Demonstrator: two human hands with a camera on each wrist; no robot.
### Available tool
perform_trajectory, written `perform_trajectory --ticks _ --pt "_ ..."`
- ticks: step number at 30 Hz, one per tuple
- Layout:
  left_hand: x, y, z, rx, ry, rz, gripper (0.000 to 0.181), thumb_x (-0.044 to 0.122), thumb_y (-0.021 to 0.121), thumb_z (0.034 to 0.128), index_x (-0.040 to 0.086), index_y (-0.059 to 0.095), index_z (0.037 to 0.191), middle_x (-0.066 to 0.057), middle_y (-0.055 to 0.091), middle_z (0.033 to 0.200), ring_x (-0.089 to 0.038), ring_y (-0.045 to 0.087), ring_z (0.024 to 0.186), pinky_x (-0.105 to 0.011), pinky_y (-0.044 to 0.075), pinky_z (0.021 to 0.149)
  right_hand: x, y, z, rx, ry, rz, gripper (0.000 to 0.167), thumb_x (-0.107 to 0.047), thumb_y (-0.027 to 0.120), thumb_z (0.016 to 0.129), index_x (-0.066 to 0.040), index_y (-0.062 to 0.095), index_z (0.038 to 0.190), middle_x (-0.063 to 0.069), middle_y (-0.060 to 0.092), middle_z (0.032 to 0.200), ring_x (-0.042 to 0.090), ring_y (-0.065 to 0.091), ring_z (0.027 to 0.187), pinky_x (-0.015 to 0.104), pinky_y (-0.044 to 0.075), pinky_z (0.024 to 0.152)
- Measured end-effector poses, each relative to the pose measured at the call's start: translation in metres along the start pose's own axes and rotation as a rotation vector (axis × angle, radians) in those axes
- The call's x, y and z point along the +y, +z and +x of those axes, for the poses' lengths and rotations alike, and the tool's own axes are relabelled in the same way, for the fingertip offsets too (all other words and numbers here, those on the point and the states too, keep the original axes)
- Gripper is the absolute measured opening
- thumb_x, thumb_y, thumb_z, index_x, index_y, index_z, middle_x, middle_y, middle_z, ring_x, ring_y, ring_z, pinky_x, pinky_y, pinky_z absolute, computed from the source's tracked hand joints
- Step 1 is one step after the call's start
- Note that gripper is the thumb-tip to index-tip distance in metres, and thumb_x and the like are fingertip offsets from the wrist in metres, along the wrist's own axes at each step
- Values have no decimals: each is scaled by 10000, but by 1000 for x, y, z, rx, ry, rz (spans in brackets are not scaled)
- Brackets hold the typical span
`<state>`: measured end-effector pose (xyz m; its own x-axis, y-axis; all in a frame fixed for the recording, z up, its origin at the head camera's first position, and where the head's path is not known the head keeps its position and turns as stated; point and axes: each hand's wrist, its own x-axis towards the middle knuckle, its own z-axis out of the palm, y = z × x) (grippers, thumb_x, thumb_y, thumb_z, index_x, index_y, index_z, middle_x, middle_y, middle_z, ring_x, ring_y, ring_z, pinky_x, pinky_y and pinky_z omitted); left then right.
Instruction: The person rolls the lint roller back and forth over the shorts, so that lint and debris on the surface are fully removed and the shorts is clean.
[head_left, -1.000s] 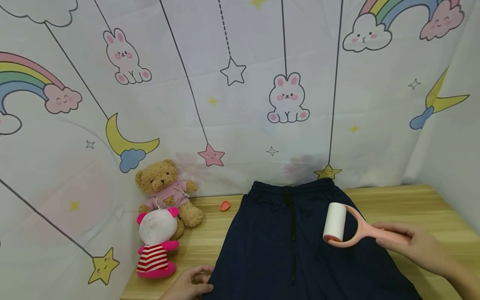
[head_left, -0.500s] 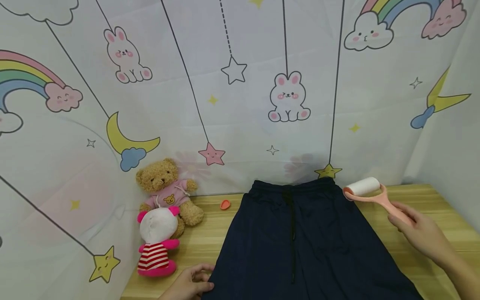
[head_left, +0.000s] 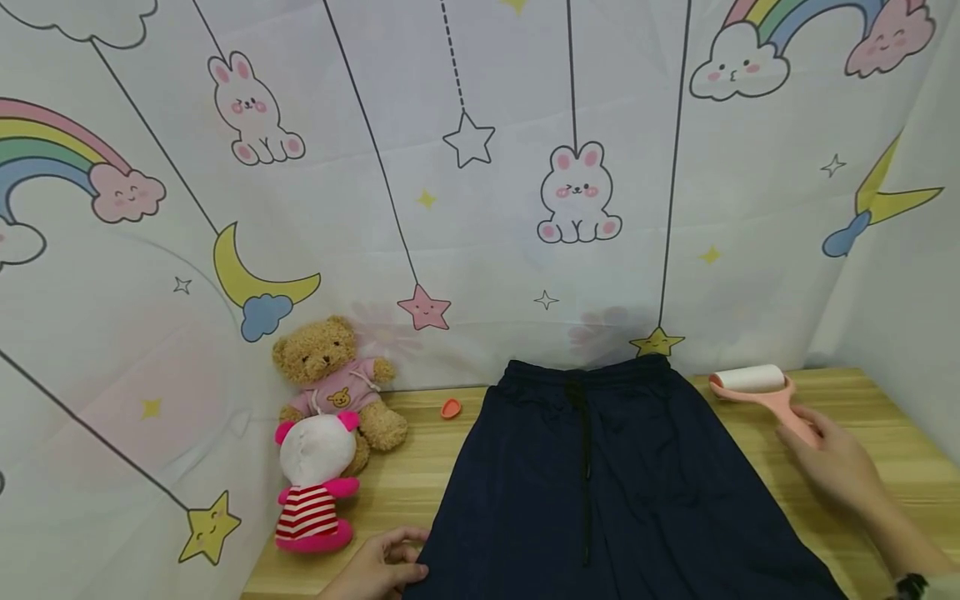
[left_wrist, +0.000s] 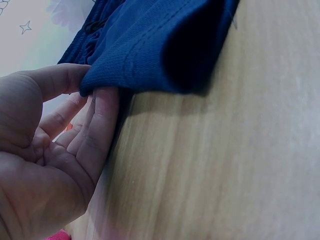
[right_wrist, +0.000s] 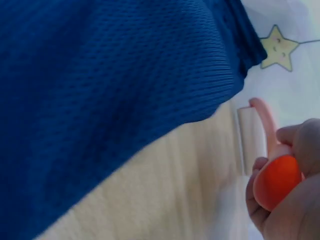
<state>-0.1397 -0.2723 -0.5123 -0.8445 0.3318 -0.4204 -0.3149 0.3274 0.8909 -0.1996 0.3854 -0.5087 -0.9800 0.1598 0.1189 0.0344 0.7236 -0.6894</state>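
Observation:
Dark blue shorts (head_left: 555,475) with a black drawstring lie spread on the wooden table, waistband toward the wall. My left hand (head_left: 386,562) pinches the lower left edge of the shorts; in the left wrist view the thumb lies over the hem (left_wrist: 145,60) and the fingers under it. To the right of the shorts, my right hand (head_left: 836,454) grips a lint roller (head_left: 750,379) by its pink handle. The roller's white head is near the back of the table, apart from the shorts. In the right wrist view the handle's orange end (right_wrist: 277,182) shows in the palm.
A teddy bear (head_left: 330,379) in a pink hoodie sits at the back left, with a striped pink plush toy (head_left: 311,508) in front. A small orange oval piece (head_left: 451,408) lies left of the shorts. Behind the table (head_left: 862,408) hangs a printed cloth (head_left: 480,217).
My right hand has carried the lint roller off the shorts, to the right and back, and turned its head from upright to nearly level. My left hand stays at the hem.

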Motion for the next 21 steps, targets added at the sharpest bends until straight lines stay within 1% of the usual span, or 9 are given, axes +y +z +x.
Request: perform_trajectory --ticks 2,5,9,11,13,15,16,18,21 --pt "-1 0 1 -10 2 -1 472 110 746 932 -29 597 1358 -34 673 899 -133 610 694 -264 525 614 2 2 0 1 -7 -14 711 -413 519 1079 110 349 1529 443 500 1316 539 539 1088 475 436 736" --pt "-1 -1 2 -28 3 6 478 130 754 932 -20 600 1359 -31 680 917 -134 624 709 -264 533 621 5 2 1 7 -21 -37 704 -388 548 1071 121 353 1517 431 537 1233 511 572 1012 416 421 691" --pt "-1 0 2 -21 2 11 471 122 751 933 -18 602 1357 -32 675 917 -133 621 709 -263 531 614 7 -1 2 -33 -10 -66 756 -414 556 1063 144 321 1515 464 529 1248 552 582 1033 435 447 695" --pt "-1 1 2 -8 1 9 466 105 749 930 -23 603 1355 -40 672 909 -138 617 704 -265 527 608 7 -3 2 -70 4 -64 798 -438 550 1062 160 284 1521 480 520 1259 499 636 943 426 468 672" --pt "0 1 2 0 -4 14 463 99 743 933 -22 602 1357 -42 670 909 -139 615 705 -268 528 608 8 -4 1 -108 26 -48 847 -471 541 1061 166 243 1533 487 509 1280 407 676 825 396 489 633" --pt "0 1 1 3 -4 26 454 94 736 938 -20 602 1356 -42 668 914 -145 617 707 -275 532 612 8 -5 1 -127 38 -28 871 -486 542 1058 164 222 1542 492 498 1288 302 677 720 355 496 590" --pt "0 1 1 3 -3 32 447 93 732 940 -18 604 1354 -43 669 916 -148 619 709 -280 536 613 7 -5 1 -131 40 -20 879 -491 540 1058 162 211 1547 492 491 1298 273 675 702 351 505 584" --pt "1 0 1 0 0 25 431 88 717 950 -17 603 1352 -51 670 917 -163 636 712 -297 550 618 7 -6 1 -103 21 -32 853 -482 548 1057 159 253 1536 475 505 1301 360 701 788 360 507 616" --pt "7 -6 0 15 27 2 424 84 693 967 -31 589 1362 -72 674 925 -197 668 713 -335 581 626 5 -10 2 -57 -5 -28 817 -460 540 1065 168 282 1520 467 468 1342 541 616 1053 513 533 745"
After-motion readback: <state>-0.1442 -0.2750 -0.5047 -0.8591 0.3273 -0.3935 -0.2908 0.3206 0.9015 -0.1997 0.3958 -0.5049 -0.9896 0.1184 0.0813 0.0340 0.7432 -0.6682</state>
